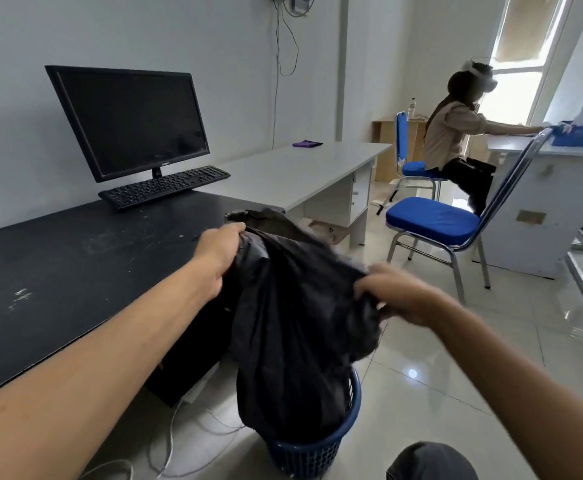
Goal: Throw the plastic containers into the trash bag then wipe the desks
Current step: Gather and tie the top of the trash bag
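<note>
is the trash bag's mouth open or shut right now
Partly open. The left hand and right hand hold the black trash bag rim apart above the blue basket; contents cannot be seen.

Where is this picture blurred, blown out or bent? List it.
Head view: the right hand is smeared by motion blur, the left hand is sharper; the window is overexposed; glare spots sit on the floor tiles; wide-angle distortion tilts the monitor.

A black plastic trash bag (293, 306) is hanging into a blue plastic basket (314, 448) on the floor, right of the black worktop (58, 271) carrying a flat black monitor (127, 121) behind a black keyboard (163, 186).
</note>
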